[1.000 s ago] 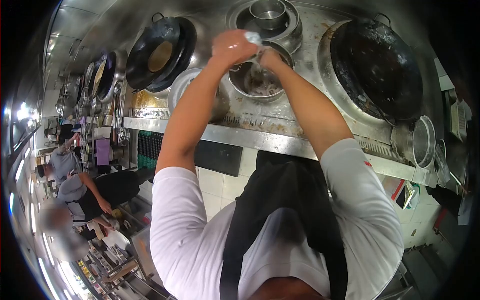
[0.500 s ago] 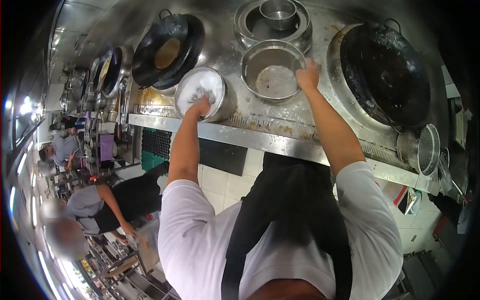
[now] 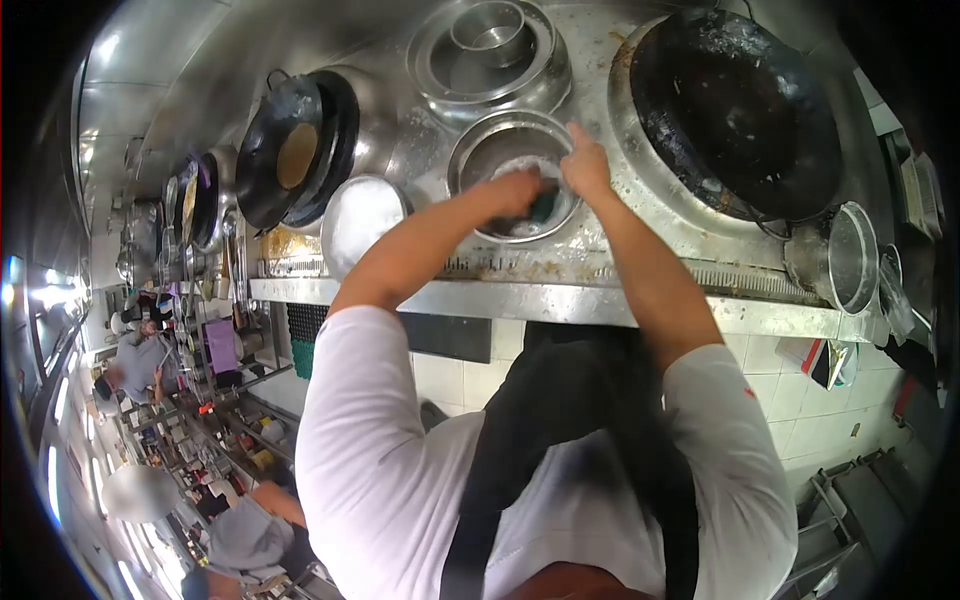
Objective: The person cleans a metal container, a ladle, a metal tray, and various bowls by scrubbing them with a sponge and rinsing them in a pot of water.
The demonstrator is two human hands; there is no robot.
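Observation:
My left hand point(image 3: 515, 192) is inside a round steel pot point(image 3: 497, 143), closed on a dark green scouring pad point(image 3: 543, 203) pressed against the soapy inside. The hand is a little blurred. On the pot's right side, my right hand point(image 3: 586, 166) grips the rim. White suds fill a second steel pot point(image 3: 362, 222), which stands to the left under my left forearm. Behind the pot I hold, a small steel pan point(image 3: 490, 35) rests in a wide steel ring-shaped vessel point(image 3: 440, 75).
A large black wok point(image 3: 735, 120) sits on the right burner, and another black wok point(image 3: 283, 150) with brownish liquid is at the left. A wire-rimmed strainer point(image 3: 853, 258) hangs by the stove's front edge point(image 3: 560, 303). A co-worker point(image 3: 250, 530) is at the lower left.
My left hand has moved right, out of the sudsy pot and into the other pot, where the green pad now shows. My right hand stays on the rim. The view has shifted slightly.

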